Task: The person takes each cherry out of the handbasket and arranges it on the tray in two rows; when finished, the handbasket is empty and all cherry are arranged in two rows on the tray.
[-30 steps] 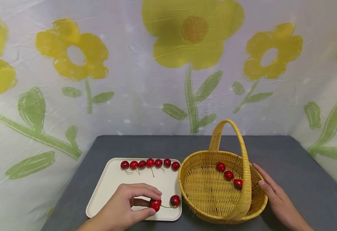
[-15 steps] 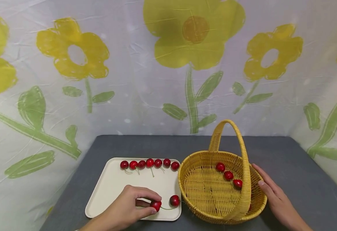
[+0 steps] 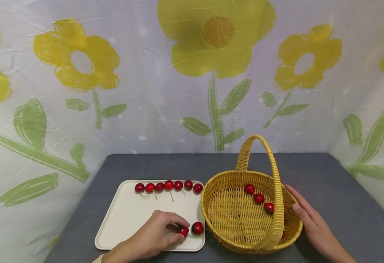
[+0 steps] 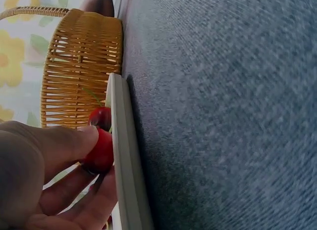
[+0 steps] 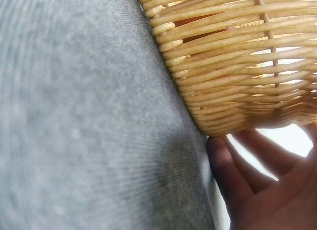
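Note:
My left hand [image 3: 160,233] pinches a red cherry [image 3: 183,231] between thumb and fingers, low over the front right of a white tray [image 3: 127,215]. Just right of it lies a second, darker cherry [image 3: 197,228]; in the left wrist view the held cherry [image 4: 100,153] is right against it. Along the tray's far edge runs a row of several cherries [image 3: 168,185], some with stems. My right hand [image 3: 316,226] rests against the right side of a yellow wicker basket [image 3: 224,219], thumb at the rim. Several cherries [image 3: 259,198] lie inside it, one partly hidden by the handle.
The basket's arched handle [image 3: 278,204] rises high over its right half. The basket stands close against the tray's right edge. A dark grey table [image 3: 165,164] lies under everything, with a flower-printed cloth [image 3: 145,91] behind it.
My left hand has moved slightly right with the cherry, bringing it next to the other cherry at the tray's front right. The right hand stays at the basket; the head view shifts a little.

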Available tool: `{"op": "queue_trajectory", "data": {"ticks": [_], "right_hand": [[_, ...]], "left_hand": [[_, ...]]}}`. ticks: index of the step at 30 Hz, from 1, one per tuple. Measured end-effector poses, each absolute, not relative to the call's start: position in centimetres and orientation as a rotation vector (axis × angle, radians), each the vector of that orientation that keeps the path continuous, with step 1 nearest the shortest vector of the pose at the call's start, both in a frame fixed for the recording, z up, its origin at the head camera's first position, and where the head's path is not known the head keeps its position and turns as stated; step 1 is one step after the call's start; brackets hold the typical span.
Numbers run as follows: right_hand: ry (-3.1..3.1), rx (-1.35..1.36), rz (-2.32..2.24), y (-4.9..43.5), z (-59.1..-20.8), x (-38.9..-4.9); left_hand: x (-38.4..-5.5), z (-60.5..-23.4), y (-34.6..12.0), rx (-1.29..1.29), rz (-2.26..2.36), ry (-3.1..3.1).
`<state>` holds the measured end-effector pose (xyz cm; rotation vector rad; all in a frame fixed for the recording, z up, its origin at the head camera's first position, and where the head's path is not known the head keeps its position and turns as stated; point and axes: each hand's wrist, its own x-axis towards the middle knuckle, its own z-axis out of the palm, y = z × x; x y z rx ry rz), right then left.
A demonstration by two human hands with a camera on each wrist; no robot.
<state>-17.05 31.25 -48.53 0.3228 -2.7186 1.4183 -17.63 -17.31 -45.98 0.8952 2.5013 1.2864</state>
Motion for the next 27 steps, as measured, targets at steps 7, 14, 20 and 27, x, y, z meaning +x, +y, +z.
{"op": "queue_trajectory", "data": {"ticks": [7, 14, 20, 27], "right_hand": [[-2.731, 0.320, 1.403, 31.35, -48.51, -17.15], [-2.743, 0.313, 1.418, 31.29, -48.46, -17.09], [-2.750, 0.304, 1.437, 31.21, -48.19, -17.09], [-2.743, 0.313, 1.453, 31.18, -48.25, -17.12]], "left_hand": [[-17.87, -46.13, -16.78, 0.948, 1.218, 2.569], [-17.93, -46.10, -16.55, 0.936, 1.206, 2.575], [-17.82, -46.10, -16.72, 0.895, 1.175, 2.592], [-17.84, -46.25, -16.88, 0.899, 1.203, 2.582]]}}
